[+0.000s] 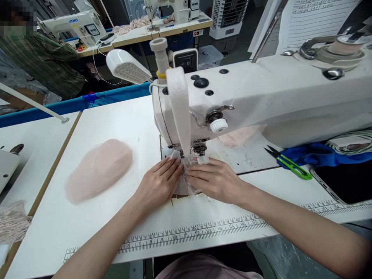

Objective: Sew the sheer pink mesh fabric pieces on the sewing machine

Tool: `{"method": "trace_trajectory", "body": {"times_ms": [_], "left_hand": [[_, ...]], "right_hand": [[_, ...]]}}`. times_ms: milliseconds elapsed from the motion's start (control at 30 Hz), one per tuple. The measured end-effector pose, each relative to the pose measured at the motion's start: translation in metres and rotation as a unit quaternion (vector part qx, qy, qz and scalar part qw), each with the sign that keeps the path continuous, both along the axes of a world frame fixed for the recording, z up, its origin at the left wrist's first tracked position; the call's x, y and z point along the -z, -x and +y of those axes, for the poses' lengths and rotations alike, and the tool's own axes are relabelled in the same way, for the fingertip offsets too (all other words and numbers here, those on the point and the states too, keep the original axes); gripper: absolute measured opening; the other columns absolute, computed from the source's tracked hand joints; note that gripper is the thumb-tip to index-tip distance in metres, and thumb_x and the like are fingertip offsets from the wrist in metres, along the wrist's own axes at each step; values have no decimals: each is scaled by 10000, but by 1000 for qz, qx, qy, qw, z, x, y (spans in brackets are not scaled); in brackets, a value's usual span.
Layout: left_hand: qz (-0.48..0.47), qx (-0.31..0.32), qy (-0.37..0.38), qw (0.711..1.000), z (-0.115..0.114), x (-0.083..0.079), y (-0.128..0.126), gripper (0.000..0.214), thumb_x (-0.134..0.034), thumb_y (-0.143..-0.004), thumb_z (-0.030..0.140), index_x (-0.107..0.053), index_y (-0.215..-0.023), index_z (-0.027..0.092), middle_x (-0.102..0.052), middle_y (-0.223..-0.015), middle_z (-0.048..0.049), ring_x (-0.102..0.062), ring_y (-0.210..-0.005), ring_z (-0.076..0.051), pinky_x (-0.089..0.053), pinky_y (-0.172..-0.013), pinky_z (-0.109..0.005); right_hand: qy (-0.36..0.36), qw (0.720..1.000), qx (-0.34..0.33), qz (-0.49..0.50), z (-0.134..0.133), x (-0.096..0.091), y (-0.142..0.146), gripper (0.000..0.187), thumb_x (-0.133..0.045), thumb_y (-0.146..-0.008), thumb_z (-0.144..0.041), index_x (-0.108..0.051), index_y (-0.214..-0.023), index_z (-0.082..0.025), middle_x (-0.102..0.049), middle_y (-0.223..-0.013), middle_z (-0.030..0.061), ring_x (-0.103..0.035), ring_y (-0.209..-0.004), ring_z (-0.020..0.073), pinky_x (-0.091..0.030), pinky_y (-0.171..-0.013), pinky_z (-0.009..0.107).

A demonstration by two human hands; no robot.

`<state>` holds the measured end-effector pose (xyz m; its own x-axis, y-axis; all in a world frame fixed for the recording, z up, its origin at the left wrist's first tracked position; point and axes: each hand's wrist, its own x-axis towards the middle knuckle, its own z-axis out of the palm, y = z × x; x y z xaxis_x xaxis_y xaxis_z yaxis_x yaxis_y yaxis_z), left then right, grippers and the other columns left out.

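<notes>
A white sewing machine (255,93) stands in front of me, with its needle area low between my hands. Under it lies a piece of thin, sheer pale fabric (183,188). My left hand (159,180) rests on the fabric's left side, fingers stretched out and lying flat close to the presser foot. From the right, my right hand (216,180) lies on the fabric with its fingers extended flat toward the needle. Both thumbs are mostly hidden, and the machine head covers part of the fabric.
A pale pink fabric piece (100,170) lies left on the white table (136,128). At right are green thread snips (293,166), blue cloth (316,153) and a phone (345,180). A ruler strip (200,233) runs along the front edge. A person (43,62) sits beyond, near another sewing machine (75,29).
</notes>
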<state>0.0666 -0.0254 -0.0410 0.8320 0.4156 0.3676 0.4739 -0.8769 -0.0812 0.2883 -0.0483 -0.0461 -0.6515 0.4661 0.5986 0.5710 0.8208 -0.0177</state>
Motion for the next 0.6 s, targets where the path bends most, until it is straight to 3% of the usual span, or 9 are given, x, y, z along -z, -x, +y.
{"method": "trace_trajectory", "body": {"times_ms": [600], "left_hand": [[11,-12,-33,999,4,2,-3,316,-464,-935,159,-629,-1189,72,-662,-1205,-138,-602,-1174,-258,-482,-1039,-441]], "right_hand": [[-5,1000,12,10,2,2,-1,199,-557,-882,-53,-701,-797,-162,-759,-856,6,-704,-854,145,-527,-888,306]]}}
